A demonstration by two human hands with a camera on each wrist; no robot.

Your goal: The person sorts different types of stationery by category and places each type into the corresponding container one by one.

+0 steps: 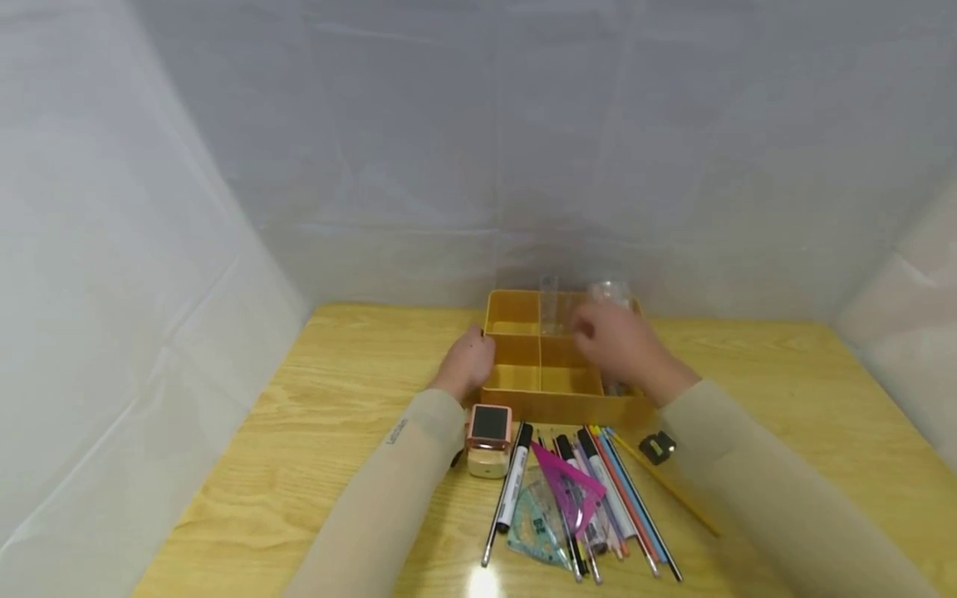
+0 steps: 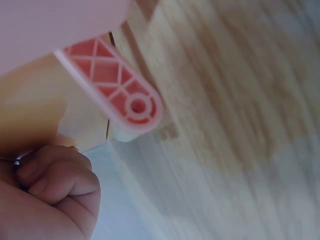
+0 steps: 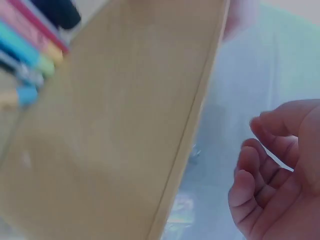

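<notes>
Yellow divided tray (image 1: 557,390) at the surface's (image 1: 299,415) far middle | left hand (image 1: 467,361) grips the tray's left wall, fingers curled | right hand (image 1: 624,345) hovers over the right compartments, fingers loosely bent, holding nothing | pens (image 1: 598,490) lie just in front of the tray | step, as judged: steadying the tray; next move calls for reaching toward the pens.
</notes>
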